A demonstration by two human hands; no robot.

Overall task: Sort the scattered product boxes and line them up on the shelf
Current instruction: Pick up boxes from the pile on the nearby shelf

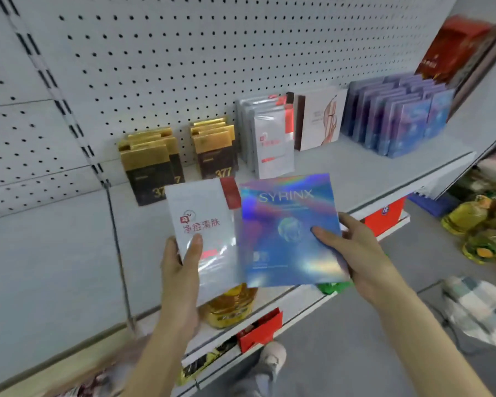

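head: left hand (181, 265) grips white box (201, 204); right hand (358, 250) grips holographic box (284, 213).

Held in the left hand (181, 270), the white box (204, 224) is glossy white with a red corner patch and red characters. Held in the right hand (355, 253), the iridescent box (289, 233) is blue and violet with a rainbow sheen and pale lettering. Above the left hand: black boxes (149, 164) with gold tops and gold numerals. Above the right hand: violet-blue boxes (398, 118) and a red carton (453, 47). The pegboard (184, 53) is pale grey, dotted with dark holes. Below the hands: a yellow bottle (229, 308) and a red label holder (259, 330).
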